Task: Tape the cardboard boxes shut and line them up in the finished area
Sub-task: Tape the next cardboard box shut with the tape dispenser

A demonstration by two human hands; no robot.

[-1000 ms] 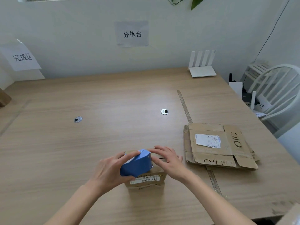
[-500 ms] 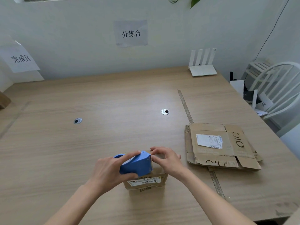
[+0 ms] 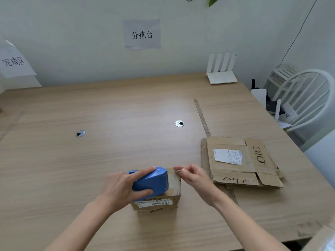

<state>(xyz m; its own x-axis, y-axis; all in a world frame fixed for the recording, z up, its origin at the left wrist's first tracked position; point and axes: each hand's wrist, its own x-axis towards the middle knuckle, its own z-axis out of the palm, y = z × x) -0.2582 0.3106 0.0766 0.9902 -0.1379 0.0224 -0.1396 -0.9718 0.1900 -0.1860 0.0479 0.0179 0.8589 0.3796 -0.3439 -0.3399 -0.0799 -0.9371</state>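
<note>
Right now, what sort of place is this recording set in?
Probably a small parcel-packing station: a wall sign reads "sorting table", flattened cardboard lies on the wooden table, and a small box is under a tape dispenser.

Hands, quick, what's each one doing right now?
Left hand: grips the blue tape dispenser on top of the small cardboard box.
Right hand: fingertips pinched at the box's far right corner, apparently on the tape end.

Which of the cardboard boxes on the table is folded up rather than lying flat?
The small cardboard box under the blue tape dispenser, between both hands. The flattened boxes to its right lie collapsed on the table.
</note>
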